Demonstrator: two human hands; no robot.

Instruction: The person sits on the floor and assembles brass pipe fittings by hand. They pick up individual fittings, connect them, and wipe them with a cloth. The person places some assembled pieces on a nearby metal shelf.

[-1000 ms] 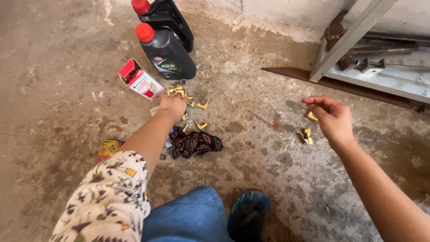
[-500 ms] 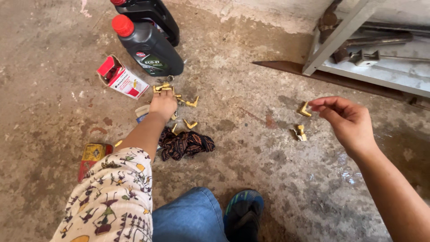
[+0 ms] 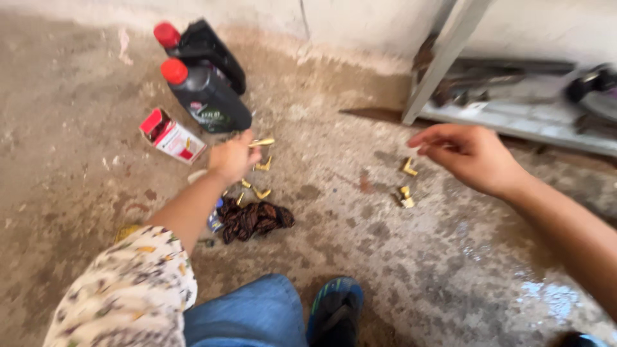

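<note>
A small brass fitting [image 3: 262, 142] sticks out from the fingers of the left hand [image 3: 231, 159], which are pinched together on it, just above the concrete floor [image 3: 77, 128]. More brass fittings [image 3: 260, 191] lie just below and beside those fingers, next to a dark crumpled rag [image 3: 254, 220]. Beyond the fingertips stand two black bottles [image 3: 205, 93] with red caps; a red and white box [image 3: 171, 135] lies to their left. The right hand [image 3: 472, 157] hovers with fingers loosely curled, apart, holding nothing, just above two brass fittings [image 3: 407, 183] on the floor. A grey metal rack [image 3: 514, 122] stands behind it.
</note>
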